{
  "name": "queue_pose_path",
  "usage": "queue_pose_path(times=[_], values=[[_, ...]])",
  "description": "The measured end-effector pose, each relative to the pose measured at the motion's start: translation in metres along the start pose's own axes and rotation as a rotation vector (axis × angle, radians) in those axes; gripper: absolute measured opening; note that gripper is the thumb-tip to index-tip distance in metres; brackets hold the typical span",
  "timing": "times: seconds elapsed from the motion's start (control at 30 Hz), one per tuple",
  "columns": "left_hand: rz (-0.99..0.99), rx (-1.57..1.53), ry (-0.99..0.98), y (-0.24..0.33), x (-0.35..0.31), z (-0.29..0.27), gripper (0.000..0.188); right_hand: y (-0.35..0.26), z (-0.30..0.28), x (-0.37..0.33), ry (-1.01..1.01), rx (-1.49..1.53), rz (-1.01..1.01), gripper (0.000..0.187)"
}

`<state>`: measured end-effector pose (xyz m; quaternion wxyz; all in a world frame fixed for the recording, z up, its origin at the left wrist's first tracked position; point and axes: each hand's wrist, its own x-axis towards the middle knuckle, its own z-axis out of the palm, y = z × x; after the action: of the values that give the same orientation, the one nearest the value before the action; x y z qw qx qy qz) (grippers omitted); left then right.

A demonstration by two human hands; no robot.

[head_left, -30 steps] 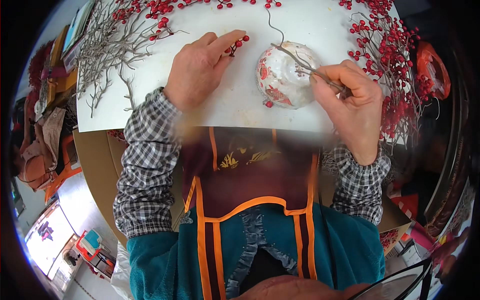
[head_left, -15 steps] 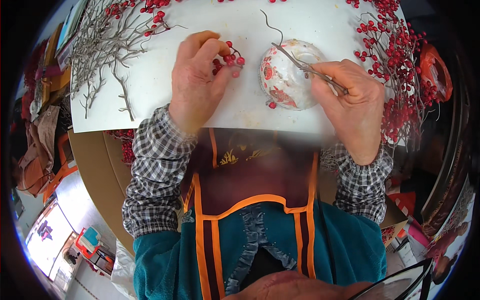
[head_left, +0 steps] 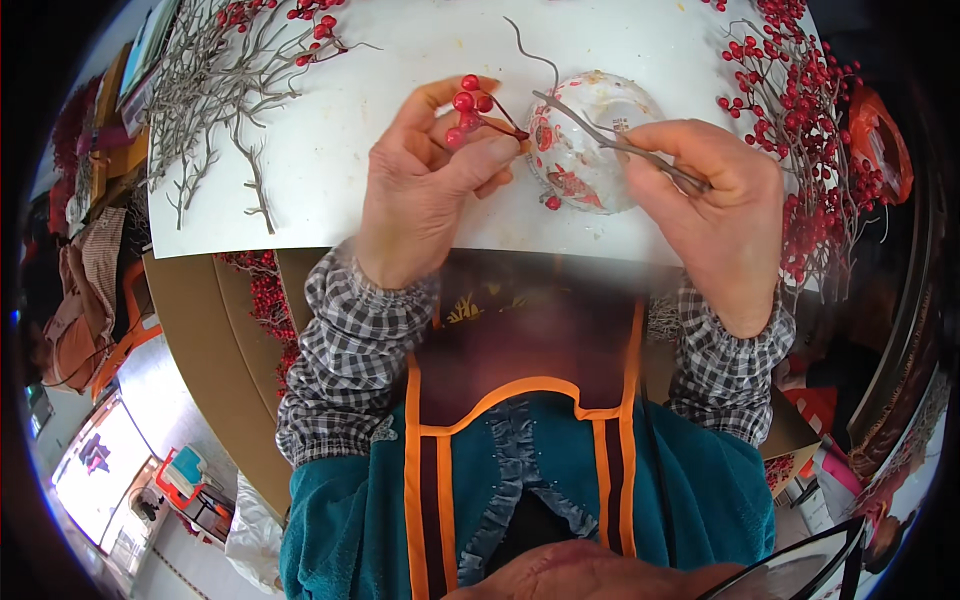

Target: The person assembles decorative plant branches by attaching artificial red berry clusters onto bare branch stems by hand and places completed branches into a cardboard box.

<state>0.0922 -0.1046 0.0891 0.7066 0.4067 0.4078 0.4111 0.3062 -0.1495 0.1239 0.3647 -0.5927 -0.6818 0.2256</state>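
Observation:
Between the thumb and fingers of my left hand (head_left: 420,205) is a small sprig of red berries (head_left: 466,104), its dark stem end pointing right toward the twig. My right hand (head_left: 720,200) pinches a thin grey-brown twig (head_left: 590,132), which forks into a wavy offshoot reaching away from me. The twig passes over a whitish, bowl-like round dish (head_left: 575,165) with red printed pictures and smeared residue. A loose red berry (head_left: 552,203) lies by the dish's near left edge.
Bare grey branches (head_left: 240,90) are heaped at the white table's (head_left: 330,195) far left. Red-berried branches (head_left: 800,150) pile along its right side, beside an orange-red plastic bag (head_left: 880,145). Below the table's near edge stands a cardboard box (head_left: 205,310) with more berry stems.
My left hand has moved right, toward the twig, and turned so the sprig's stem end points right. My right hand keeps its hold on the twig, nearly in place.

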Motion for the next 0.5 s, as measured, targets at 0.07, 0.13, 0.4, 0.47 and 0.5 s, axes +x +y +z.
queue_pose_path(times=[0.07, 0.13, 0.4, 0.47, 0.5], values=[[-0.004, -0.067, -0.028, -0.002, -0.004, 0.001, 0.044, -0.005, 0.0, -0.006, 0.04, 0.098, 0.046, 0.012], [-0.049, -0.249, -0.129, -0.006, -0.005, 0.0, 0.036, -0.013, -0.003, -0.011, 0.041, 0.206, 0.109, 0.013], [-0.102, -0.158, -0.04, -0.01, -0.015, 0.014, 0.041, -0.021, 0.025, -0.022, 0.111, 0.369, 0.176, 0.011], [-0.121, -0.164, -0.061, -0.01, -0.016, 0.013, 0.041, -0.02, 0.028, -0.025, 0.127, 0.375, 0.199, 0.011], [-0.121, -0.164, -0.06, -0.011, -0.016, 0.013, 0.041, -0.017, 0.031, -0.026, 0.141, 0.382, 0.186, 0.011]])
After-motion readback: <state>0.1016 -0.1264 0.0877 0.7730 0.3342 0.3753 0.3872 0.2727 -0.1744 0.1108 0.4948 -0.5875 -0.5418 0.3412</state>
